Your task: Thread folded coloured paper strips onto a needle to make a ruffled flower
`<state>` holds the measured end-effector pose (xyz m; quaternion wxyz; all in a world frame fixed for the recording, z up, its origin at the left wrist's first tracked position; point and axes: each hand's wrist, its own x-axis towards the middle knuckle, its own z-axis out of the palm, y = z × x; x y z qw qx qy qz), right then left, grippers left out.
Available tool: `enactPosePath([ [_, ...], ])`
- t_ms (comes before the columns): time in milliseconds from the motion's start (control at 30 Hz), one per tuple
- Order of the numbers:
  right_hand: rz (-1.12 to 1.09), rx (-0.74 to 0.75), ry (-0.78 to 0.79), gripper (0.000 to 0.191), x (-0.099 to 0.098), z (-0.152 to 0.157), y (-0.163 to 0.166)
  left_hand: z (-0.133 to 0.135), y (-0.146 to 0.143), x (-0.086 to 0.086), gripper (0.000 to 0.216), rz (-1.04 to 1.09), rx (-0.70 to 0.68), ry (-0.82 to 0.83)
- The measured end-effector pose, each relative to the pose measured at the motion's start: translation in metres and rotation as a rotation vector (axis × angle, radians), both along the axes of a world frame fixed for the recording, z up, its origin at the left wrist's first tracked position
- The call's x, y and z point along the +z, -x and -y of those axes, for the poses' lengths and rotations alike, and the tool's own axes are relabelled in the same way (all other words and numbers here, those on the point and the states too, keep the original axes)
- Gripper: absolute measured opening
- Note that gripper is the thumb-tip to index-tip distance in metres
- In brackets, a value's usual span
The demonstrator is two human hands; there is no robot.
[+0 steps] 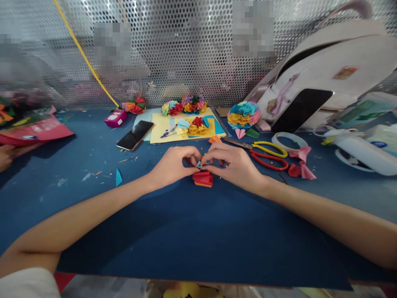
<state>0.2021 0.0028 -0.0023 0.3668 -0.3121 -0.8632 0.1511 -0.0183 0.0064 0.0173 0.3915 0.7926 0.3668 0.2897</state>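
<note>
Left hand: left hand, fingers curled inward, fingertips pinching a small folded teal paper piece.
Right hand: right hand, closed in from the other side, fingertips gripping the same piece; the two hands nearly touch.
Work piece: held just above the counter, at the middle of the blue counter, partly hidden by the fingers.
Directly below: folded red paper piece with an orange edge, just under the fingertips; any join to the teal piece cannot be told.
Ahead of hands: small orange paper scrap; yellow card sheet bearing folded multicoloured paper flowers.
Beside right hand: yellow-handled scissors and red-handled scissors, lying side by side; clear tape roll; pink paper bow shapes.
Far right: large rainbow paper rosette; black smartphone leaning on a white backpack.
Left of card: black smartphone lying flat; magenta box.
Far left: co-worker's hand beside red paper sheets.
Behind: perforated metal screen.
</note>
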Motion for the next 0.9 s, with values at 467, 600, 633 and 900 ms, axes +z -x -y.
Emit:
enactPosePath([
  [467,0.018,-0.007,-0.218,0.013,0.000,-0.001,-0.004,-0.003,0.003,0.010,0.011,-0.020,-0.002,0.073],
  [600,0.031,-0.024,-0.264,0.016,0.001,-0.001,-0.005,-0.006,0.004,0.013,0.009,-0.022,-0.037,0.050],
  [633,0.027,-0.027,-0.263,0.016,0.001,-0.001,-0.005,-0.006,0.004,0.013,0.010,-0.024,-0.039,0.040],
  [900,0.051,-0.042,-0.305,0.017,0.002,-0.001,-0.005,-0.003,0.001,0.015,0.017,-0.091,-0.020,-0.082],
])
